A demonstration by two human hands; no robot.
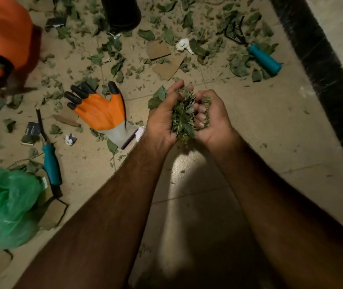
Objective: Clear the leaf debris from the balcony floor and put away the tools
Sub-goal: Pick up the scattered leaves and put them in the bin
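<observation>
Left hand [162,119] and right hand [215,122] cup leaves [183,118] together over bare floor [260,134], between a glove [100,112] and the dark wall edge [320,65].

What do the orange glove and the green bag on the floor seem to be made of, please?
Orange glove: likely fabric, judging by the pale cuff, under a smooth rubbery coating; black claw tips look plastic. Green bag: thin plastic film, translucent and crumpled.

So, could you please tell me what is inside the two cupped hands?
A wad of green leaves fills the gap between the left hand and the right hand. The hands cover the rest, so anything else in there is unseen.
</observation>
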